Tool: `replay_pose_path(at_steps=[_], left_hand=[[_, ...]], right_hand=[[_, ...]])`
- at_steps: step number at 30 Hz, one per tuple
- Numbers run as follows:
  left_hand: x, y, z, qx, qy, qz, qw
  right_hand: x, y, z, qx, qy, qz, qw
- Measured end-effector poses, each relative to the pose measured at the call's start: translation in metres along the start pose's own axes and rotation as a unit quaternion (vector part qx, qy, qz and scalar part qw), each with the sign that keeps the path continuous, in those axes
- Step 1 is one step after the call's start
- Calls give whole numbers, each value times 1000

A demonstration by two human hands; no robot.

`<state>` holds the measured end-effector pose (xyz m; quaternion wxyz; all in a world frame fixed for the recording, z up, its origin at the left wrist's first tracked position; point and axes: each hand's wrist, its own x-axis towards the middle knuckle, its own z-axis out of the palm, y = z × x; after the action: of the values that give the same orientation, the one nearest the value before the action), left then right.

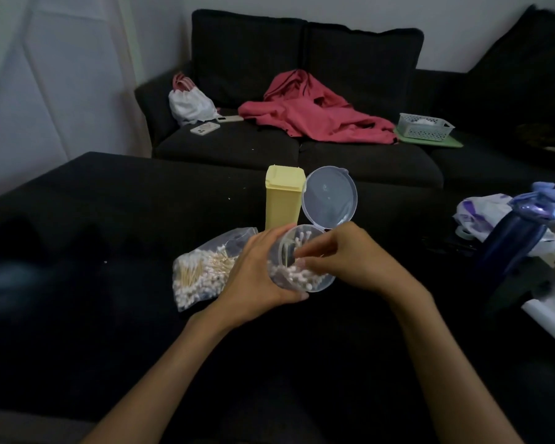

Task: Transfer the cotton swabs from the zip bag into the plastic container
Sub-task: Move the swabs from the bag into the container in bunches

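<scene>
Cupping the plastic container, left hand; right hand grip pinching cotton swabs inside its rim.

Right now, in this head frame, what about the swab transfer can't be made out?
- Right hand: its fingertips sit over the plastic container; whether they pinch any cotton swabs is hidden.
- Container's left wall: covered by the left hand holding it.
- Zip bag: its near right corner is behind the left hand; its opening is unclear.
- Swab count: too small and dim to tell.
</scene>
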<state>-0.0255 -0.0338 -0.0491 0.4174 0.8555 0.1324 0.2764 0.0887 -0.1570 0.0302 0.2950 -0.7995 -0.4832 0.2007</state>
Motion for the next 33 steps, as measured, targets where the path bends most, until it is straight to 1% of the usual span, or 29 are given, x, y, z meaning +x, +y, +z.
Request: replay_pose_path(at_steps=[4, 8, 10, 12, 14, 15, 18, 22, 25, 27, 28, 29, 31, 33], left_hand=[[2, -6, -2, -39, -7, -12, 999], [-1, -7, -9, -62, -29, -17, 997], [0, -6, -10, -57, -24, -11, 998], [1, -6, -9, -50, -18, -8, 999], [1, -7, -8, -44, -17, -5, 999], [1, -7, -7, -41, -15, -4, 999], [2, -6, -4, -44, -12, -4, 999], [4, -3, -2, -39, -14, -11, 999], [4, -3, -2, -32, -11, -1, 999], [3, -3, -2, -30, -13, -1, 999], [3, -4, -3, -25, -12, -2, 1000], [3, -4, -4, -18, -8, -2, 1000], [3, -3, -4, 0, 0, -5, 1000], [3, 1, -4, 25, 2, -2, 1000]], right_hand=[[5, -6, 16, -45, 2, -37, 998], [1, -6, 6, 4, -11, -42, 999], [-5, -6, -6, 25, 28, -49, 998], [-13, -6, -21, 43, 95, -47, 993], [-19, -5, -31, 26, 136, -33, 990], [-20, -4, -33, 0, 126, -15, 992], [-18, -3, -20, -62, 53, 38, 996], [-4, -5, 9, -99, 76, 43, 991], [-1, -11, 20, -141, 36, 49, 988], [-4, -14, 16, -123, 27, 60, 990], [-6, -14, 11, -103, 49, 65, 991], [-9, -14, 5, -90, 90, 68, 990], [-11, -12, -3, -94, 165, 77, 979], [-10, -12, 2, -114, 184, 93, 972]])
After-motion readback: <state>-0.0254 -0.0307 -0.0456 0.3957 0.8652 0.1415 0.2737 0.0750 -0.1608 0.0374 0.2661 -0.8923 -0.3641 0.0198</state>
